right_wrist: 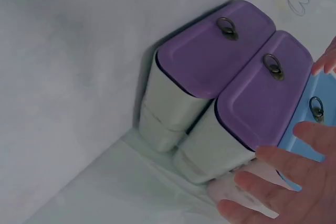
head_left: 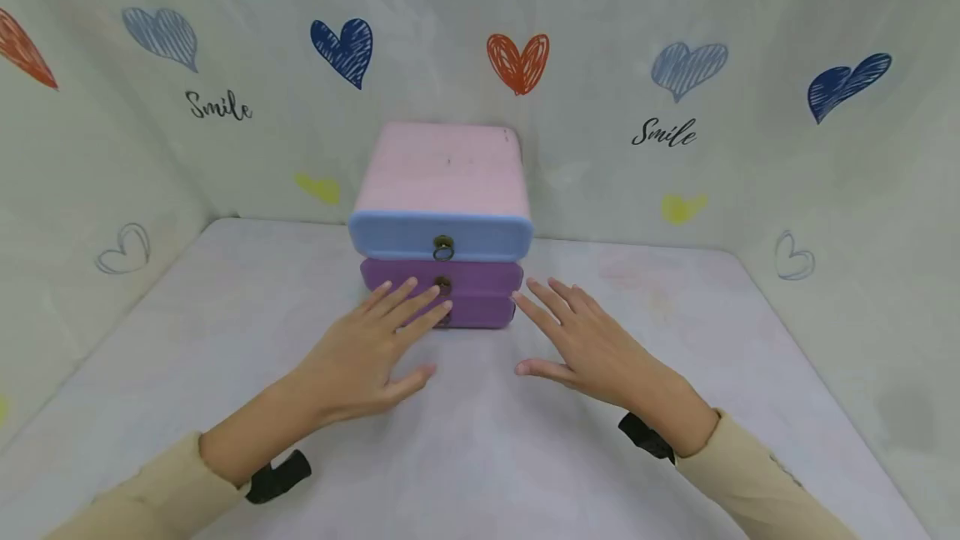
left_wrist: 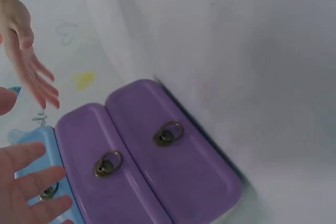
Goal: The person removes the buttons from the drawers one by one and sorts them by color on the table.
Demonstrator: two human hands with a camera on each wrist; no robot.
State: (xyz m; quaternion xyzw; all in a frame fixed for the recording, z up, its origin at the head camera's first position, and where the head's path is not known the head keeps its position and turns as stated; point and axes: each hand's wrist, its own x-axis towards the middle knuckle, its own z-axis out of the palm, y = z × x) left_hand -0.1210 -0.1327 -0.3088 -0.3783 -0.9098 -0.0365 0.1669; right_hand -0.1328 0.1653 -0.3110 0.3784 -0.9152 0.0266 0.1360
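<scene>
A small stack of three drawers stands toward the back of the table. Its top box is pink [head_left: 446,165] with a light blue front [head_left: 397,237]; below it are two purple fronts [head_left: 487,278]. Each front carries a bronze ring pull, such as the blue drawer's ring [head_left: 443,251] and the bottom purple drawer's ring [left_wrist: 172,130]. My left hand [head_left: 363,361] is spread palm down before the stack's left side, overlapping the purple fronts in the head view. To the stack's right, my right hand [head_left: 603,357] hovers with fingers spread. Both hands hold nothing.
A pale cloth [head_left: 585,190] printed with hearts and "Smile" hangs behind and beside the table [head_left: 480,457]. Both wrists wear black straps [head_left: 279,477] below beige sleeves [head_left: 757,473]. White drawer sides [right_wrist: 168,95] show in the right wrist view.
</scene>
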